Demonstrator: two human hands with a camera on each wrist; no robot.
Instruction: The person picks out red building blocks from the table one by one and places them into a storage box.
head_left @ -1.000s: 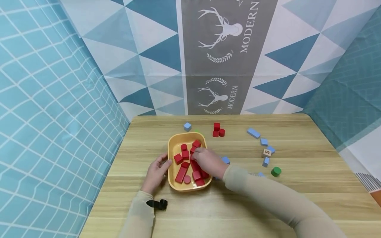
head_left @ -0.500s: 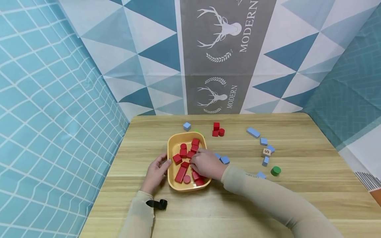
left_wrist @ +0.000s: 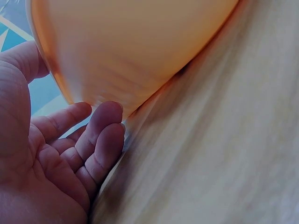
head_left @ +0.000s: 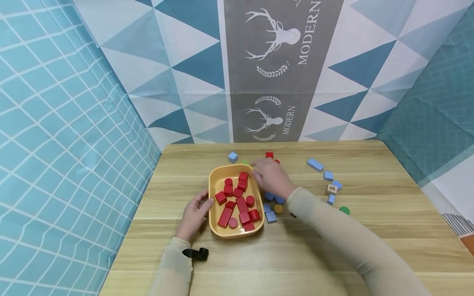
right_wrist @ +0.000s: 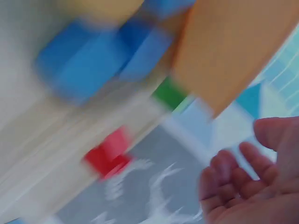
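A yellow plastic tray [head_left: 216,230] with several red blocks in it sits on the table. My left hand [head_left: 194,213] is at its left side: the thumb lies at the rim and, in the left wrist view, curled fingertips [left_wrist: 110,135] meet the outer wall. Beyond the tray's far right corner hovers my right hand [head_left: 272,174], fingers loosely bent. The right wrist view shows nothing in that hand [right_wrist: 247,182]. Red blocks [head_left: 269,155] stand just past it, partly covered by the hand. The long red block [head_left: 242,204] lies among cubes and cylinders inside the tray.
Blue blocks [head_left: 271,217] and a round yellow piece [head_left: 278,209] lie right of the tray. Farther right are more blue blocks [head_left: 315,165], a lettered wooden cube [head_left: 332,189] and a green cylinder [head_left: 345,210]. A blue cube [head_left: 233,157] and a green piece [head_left: 245,163] sit behind the tray.
My right hand has left the red blocks inside the tray and moved up and right, past its rim toward the red blocks behind. The left hand has stayed at the tray's side.
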